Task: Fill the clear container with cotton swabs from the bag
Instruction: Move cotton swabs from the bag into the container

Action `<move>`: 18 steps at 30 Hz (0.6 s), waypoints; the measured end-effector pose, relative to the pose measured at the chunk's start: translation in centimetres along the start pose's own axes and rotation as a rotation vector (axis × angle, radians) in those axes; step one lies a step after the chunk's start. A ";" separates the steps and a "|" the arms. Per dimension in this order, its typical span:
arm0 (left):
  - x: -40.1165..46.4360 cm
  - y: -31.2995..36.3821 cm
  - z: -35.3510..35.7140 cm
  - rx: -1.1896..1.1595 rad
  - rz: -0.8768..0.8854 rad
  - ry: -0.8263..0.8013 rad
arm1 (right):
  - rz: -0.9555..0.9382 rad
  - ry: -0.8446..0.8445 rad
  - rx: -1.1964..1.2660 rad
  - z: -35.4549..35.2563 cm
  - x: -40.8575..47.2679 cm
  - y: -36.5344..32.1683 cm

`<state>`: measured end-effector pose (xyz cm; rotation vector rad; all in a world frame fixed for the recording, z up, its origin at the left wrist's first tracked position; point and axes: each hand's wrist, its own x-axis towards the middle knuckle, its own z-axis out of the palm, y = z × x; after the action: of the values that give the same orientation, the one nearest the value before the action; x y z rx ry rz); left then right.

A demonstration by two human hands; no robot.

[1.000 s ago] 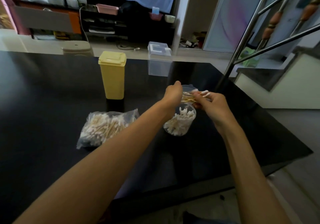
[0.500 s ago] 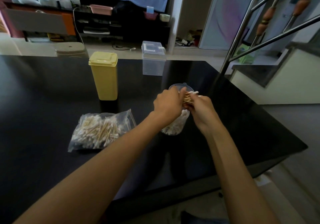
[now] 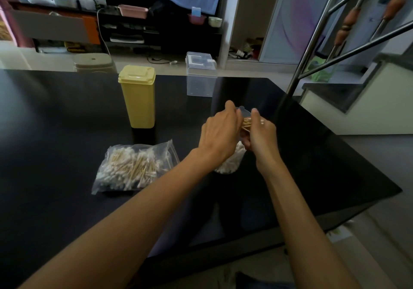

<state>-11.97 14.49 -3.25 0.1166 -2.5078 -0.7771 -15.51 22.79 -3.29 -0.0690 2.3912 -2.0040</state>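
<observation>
pinching a bundle of cotton swabs over the clear container (tilted), left hand and right hand together.

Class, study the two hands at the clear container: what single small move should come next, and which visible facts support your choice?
Probably lower the bundle of swabs into the clear container and let go. Both the left hand and the right hand hold that bundle right above the container's mouth, swabs already lie inside, and the bag holds many more.

Clear container mostly hidden behind left hand.
</observation>
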 end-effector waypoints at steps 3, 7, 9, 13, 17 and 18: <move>-0.2 0.2 0.6 -0.115 -0.097 -0.073 | -0.108 0.066 -0.060 0.3 0.0 0.4; 1.2 0.1 0.0 -0.309 -0.327 -0.361 | -0.270 0.102 -0.181 -0.6 0.2 1.0; 1.7 -0.5 -1.4 -0.344 -0.344 -0.473 | -0.325 0.104 -0.257 -1.1 0.3 1.1; 1.9 -3.6 -3.7 -0.416 -0.510 -0.306 | -0.316 0.140 -0.243 -2.1 0.9 1.1; 0.4 -5.5 -3.0 -0.182 -0.458 -0.561 | -0.259 0.156 -0.206 -2.5 1.4 1.2; 0.1 -5.7 -2.4 -0.176 -0.437 -0.615 | -0.253 0.149 -0.207 -2.4 1.4 1.2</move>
<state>-11.27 8.49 -4.63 0.4320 -3.0112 -1.3786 -17.02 25.28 -4.05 -0.2454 2.8052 -1.9073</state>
